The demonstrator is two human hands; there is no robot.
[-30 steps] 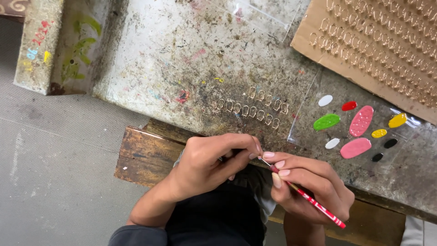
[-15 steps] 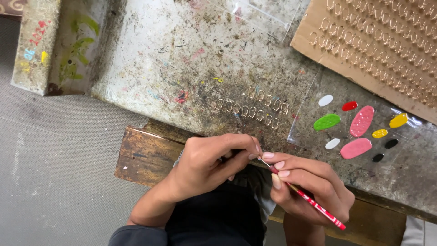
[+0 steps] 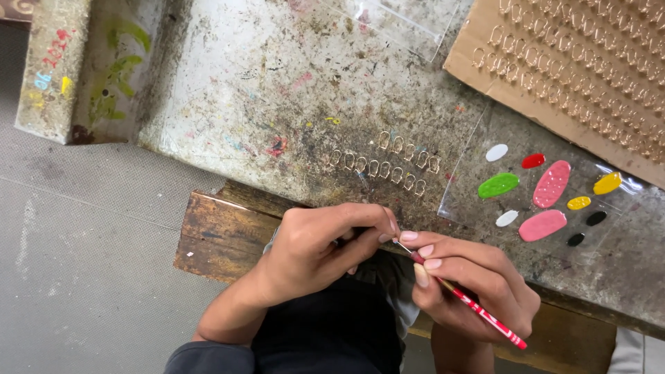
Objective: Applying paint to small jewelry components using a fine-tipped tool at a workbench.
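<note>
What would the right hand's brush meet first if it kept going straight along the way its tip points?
The right hand aims the red brush up-left; its tip sits at the left hand's fingertips, so it would likely meet them or the small piece they seem to pinch, too small to make out.

A thin paintbrush point(image 3: 463, 299) with a red handle patterned in white lay slanted in the right hand point(image 3: 471, 284), gripped near its front end, the long handle sticking out behind the grip and down to the right. Its fine tip point(image 3: 397, 242) reached just past the fingertips to a tiny piece, too small to tell, pinched in the left hand point(image 3: 325, 242).
</note>
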